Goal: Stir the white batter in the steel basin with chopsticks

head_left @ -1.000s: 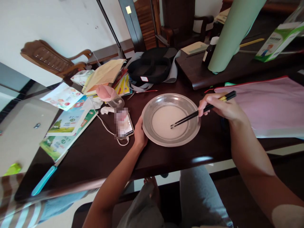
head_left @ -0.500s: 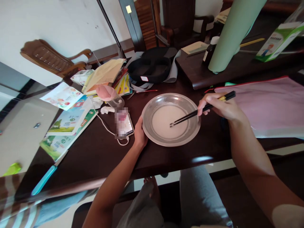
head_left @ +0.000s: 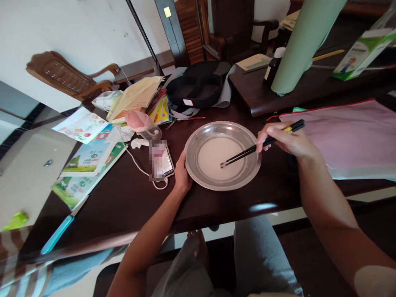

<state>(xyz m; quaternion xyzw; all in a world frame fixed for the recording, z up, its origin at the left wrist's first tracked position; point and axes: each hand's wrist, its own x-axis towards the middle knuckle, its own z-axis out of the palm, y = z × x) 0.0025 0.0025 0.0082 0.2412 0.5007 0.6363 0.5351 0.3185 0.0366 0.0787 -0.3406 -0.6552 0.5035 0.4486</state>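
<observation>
A round metal basin [head_left: 222,185] rests on the dark table, with a pale, milky liquid [head_left: 216,152] in its bottom. My left hand [head_left: 182,175] grips the basin's left rim, the fingers partly hidden behind and under the edge. Over the right rim, my right hand [head_left: 283,138] is closed around a pair of black chopsticks [head_left: 244,153] with gold bands near the top. The chopsticks slant down to the left, and their tips dip into the liquid near its middle.
Left of the basin lies a phone [head_left: 163,161] with a white cable. Books and papers [head_left: 89,156] and a knife with a turquoise handle [head_left: 58,233] are farther left. A black headset-like case [head_left: 194,88] sits behind; a pink zip folder [head_left: 355,136] lies to the right. A person's striped clothing [head_left: 21,264] shows lower left.
The chopstick tips have shifted slightly toward me and to the left in the liquid, and my right hand has moved a little left. My left hand and the basin look still.
</observation>
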